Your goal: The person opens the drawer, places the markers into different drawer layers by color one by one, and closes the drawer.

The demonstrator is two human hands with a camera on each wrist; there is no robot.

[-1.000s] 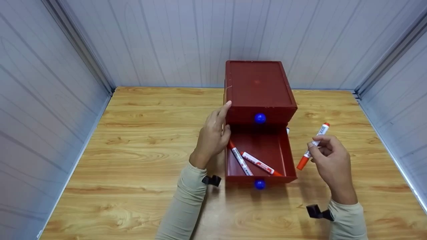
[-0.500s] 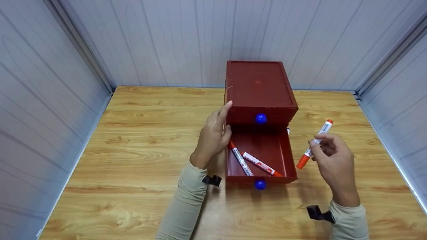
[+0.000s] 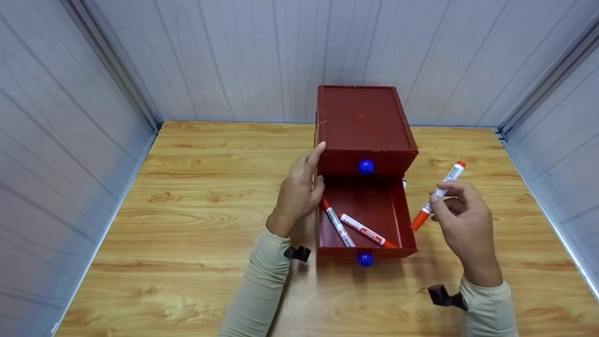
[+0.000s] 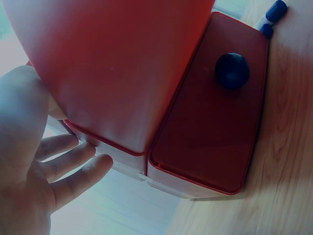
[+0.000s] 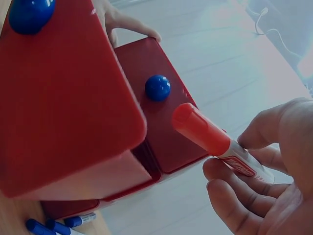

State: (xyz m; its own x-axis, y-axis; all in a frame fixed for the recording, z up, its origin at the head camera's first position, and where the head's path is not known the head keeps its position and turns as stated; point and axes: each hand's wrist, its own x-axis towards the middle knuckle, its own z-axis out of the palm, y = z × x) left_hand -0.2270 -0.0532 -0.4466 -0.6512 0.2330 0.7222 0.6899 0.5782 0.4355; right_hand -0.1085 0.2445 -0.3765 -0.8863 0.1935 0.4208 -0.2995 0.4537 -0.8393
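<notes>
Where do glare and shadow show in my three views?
Head: the open drawer is darkest at its back, with soft shadow on the tabletop below; left wrist: the knob looks nearly black; right wrist: glare whitens the upper right, beyond the held marker.

The cabinet (image 3: 362, 117) looks like hard plastic, its top smooth with a dull sheen and scuffed along the edges. The open drawer (image 3: 374, 206) is similar plastic, slightly shiny inside. The knobs (image 3: 366, 166) are smooth and glossy. The held marker (image 5: 220, 144) has a smooth plastic cap. The surface (image 3: 187, 224) shows wood grain, softly glossy; the sleeves (image 3: 259, 285) are matt cloth.
</notes>
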